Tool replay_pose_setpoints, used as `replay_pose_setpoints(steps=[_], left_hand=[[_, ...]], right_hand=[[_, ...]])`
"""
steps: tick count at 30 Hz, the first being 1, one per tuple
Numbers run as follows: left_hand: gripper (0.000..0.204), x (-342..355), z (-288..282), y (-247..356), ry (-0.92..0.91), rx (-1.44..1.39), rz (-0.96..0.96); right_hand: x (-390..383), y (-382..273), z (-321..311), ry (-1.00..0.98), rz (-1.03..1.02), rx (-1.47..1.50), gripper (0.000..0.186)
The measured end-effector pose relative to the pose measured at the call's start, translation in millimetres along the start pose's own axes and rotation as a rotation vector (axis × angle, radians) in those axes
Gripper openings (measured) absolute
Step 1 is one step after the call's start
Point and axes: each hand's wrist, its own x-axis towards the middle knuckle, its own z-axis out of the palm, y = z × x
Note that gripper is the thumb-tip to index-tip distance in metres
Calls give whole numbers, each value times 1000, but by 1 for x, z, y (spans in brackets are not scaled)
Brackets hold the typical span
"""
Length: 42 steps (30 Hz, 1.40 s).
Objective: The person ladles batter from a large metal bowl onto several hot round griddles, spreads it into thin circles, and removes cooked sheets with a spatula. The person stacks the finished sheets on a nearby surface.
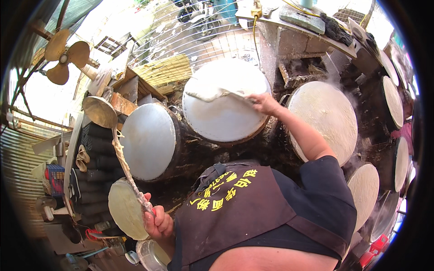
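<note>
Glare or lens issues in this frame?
Head view: glare whitens the far part of the round plate by the right hand; head view: black fisheye border cuts off the corrugated wall at left; head view: right side looks hazy.

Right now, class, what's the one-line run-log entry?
left hand: grips smeared ladle | right hand: holds pale elongated item over round griddle

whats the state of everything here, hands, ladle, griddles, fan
left hand, closed around the ladle
ladle, handle smeared with pale paste
right hand, gripping a pale strip
pale strip, over the center griddle, material unclear
center griddle, partly washed out by glare
griddle left of center, looks bare
griddle right of center, pale-coated
lower left griddle, pale-coated
fan, blades unblurred, apparently still
</note>
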Motion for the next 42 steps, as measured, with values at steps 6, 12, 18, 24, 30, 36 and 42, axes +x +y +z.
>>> replay_pose_setpoints(steps=[6,12,18,24,30,36,42], left_hand=[[51,6,8,-4,-79,119,-40],[50,-7,10,-9,-6,133,-4],[53,-9,13,-10,53,100,-13],[53,-16,6,-11,9,99,-25],[53,-12,12,-11,3,122,-4],[53,-14,6,-12,10,101,-10],[54,-4,10,-11,-68,117,-6]], right_hand=[[61,20,-8,188,171,58,43],[13,-34,-27,-231,56,-21,43],[73,-3,-22,38,11,-274,34],[32,2,-38,-262,-5,-155,41],[70,-11,-33,38,-8,-317,35],[47,12,-52,-272,-183,-271,35],[67,22,-49,-31,-19,-378,31]])
